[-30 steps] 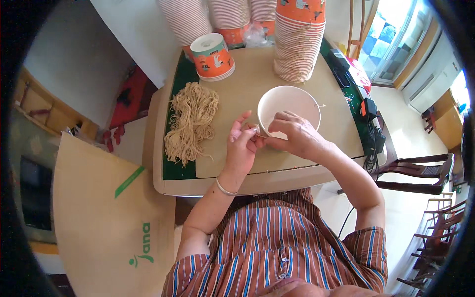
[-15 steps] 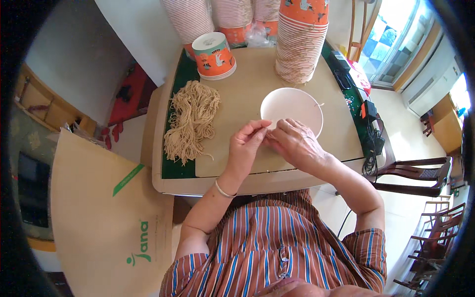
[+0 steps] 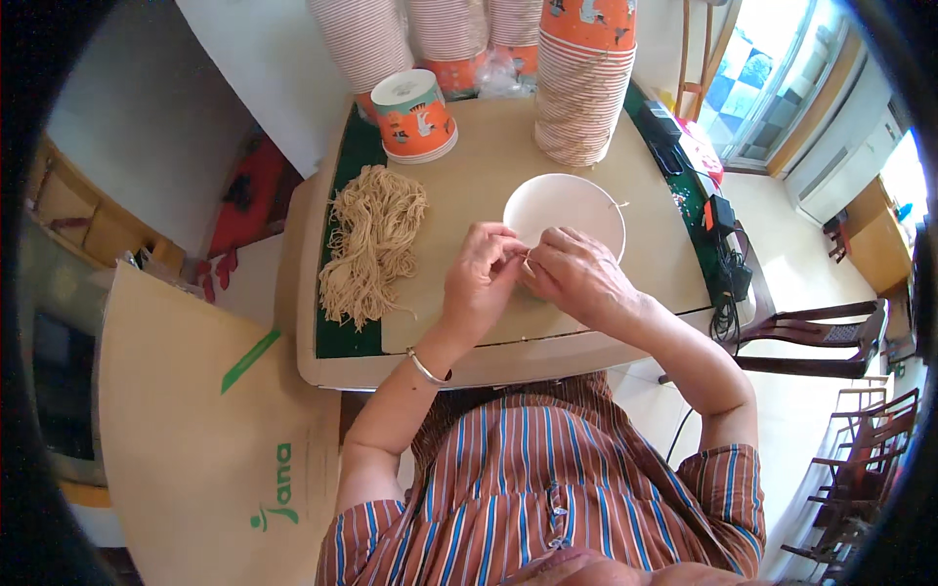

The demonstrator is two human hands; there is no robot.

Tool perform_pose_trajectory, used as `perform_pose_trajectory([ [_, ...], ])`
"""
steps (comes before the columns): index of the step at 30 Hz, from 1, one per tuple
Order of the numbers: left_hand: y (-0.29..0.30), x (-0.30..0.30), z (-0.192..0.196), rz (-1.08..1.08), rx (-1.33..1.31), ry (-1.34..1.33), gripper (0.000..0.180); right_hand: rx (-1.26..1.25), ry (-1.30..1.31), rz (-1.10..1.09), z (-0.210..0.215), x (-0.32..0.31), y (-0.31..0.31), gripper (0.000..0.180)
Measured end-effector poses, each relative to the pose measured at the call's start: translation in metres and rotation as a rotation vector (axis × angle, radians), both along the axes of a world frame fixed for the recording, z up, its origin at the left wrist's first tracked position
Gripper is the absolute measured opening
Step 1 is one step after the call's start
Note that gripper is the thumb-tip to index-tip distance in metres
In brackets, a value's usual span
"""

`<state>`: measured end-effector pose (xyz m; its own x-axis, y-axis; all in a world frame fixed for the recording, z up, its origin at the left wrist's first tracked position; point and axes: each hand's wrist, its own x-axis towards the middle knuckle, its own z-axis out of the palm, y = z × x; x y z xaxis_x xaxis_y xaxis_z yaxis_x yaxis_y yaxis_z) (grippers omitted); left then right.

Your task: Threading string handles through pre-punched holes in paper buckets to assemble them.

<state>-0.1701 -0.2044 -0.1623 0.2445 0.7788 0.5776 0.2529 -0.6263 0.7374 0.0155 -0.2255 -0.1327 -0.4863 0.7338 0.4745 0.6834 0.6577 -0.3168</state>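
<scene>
A white-lined paper bucket (image 3: 572,200) stands on the table in front of me, its open mouth facing up. A short bit of tan cord (image 3: 622,205) sticks out at its right rim. My left hand (image 3: 479,269) and my right hand (image 3: 581,273) meet at the bucket's near left rim. Thumbs and fingertips of both are pinched together on what looks like a thin tan cord, mostly hidden by the fingers. The right hand lies partly over the near rim. Left of the hands rests a loose bundle of tan cords (image 3: 371,249).
An upside-down orange and green paper bucket (image 3: 418,122) stands at the far left. Behind the open bucket rises a tall nested stack of buckets (image 3: 581,107), with more stacks (image 3: 362,39) at the back. Black adapters and cables (image 3: 725,273) line the right edge. A large cardboard sheet (image 3: 195,420) leans at left.
Both hands stay together at the rim, with the fingers shifting slightly and the left hand turning a little. The whole view has moved slightly, so the table things appear a bit further left.
</scene>
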Motion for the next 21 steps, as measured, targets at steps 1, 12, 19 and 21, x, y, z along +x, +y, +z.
perform_pose_trajectory([
  [1, 0.004, -0.002, -0.004, -0.019, -0.017, -0.01, 0.014, -0.016, -0.003, 0.003, 0.004, 0.001, 0.001, 0.01],
  [12, 0.012, -0.003, -0.008, -0.063, -0.184, -0.009, 0.009, -0.26, -0.035, 0.029, 0.028, 0.023, 0.022, 0.013],
  [19, 0.011, -0.004, -0.005, -0.081, -0.192, -0.006, 0.01, -0.329, -0.008, 0.154, 0.049, 0.021, 0.036, 0.016],
  [21, 0.012, -0.004, -0.007, -0.076, -0.231, -0.014, 0.01, -0.342, 0.025, 0.136, 0.046, 0.02, 0.038, 0.016],
])
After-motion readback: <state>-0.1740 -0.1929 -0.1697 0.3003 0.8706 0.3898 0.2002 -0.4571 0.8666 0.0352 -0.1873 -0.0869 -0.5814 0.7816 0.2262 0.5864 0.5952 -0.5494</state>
